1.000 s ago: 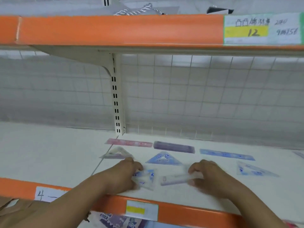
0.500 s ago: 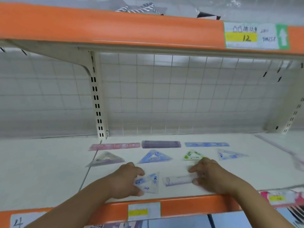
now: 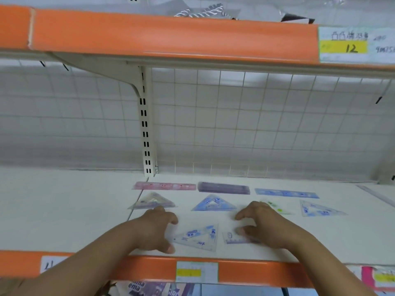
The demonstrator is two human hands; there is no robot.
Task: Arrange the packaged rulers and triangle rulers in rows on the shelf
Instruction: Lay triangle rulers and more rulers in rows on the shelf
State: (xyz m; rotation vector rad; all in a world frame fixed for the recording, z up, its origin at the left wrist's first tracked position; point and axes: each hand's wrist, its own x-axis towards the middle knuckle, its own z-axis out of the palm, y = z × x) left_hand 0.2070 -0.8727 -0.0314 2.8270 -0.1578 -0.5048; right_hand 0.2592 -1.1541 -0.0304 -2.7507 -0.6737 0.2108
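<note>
Clear triangle ruler [image 3: 198, 237] flat between hands; left hand [image 3: 157, 229] loosely curled beside it, empty; right hand [image 3: 264, 226] spread, thumb on ruler [image 3: 234, 239]

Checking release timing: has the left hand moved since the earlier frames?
Yes. The left hand has drawn leftward, judged against the yellow tag, uncovering the front triangle's left corner.
</note>
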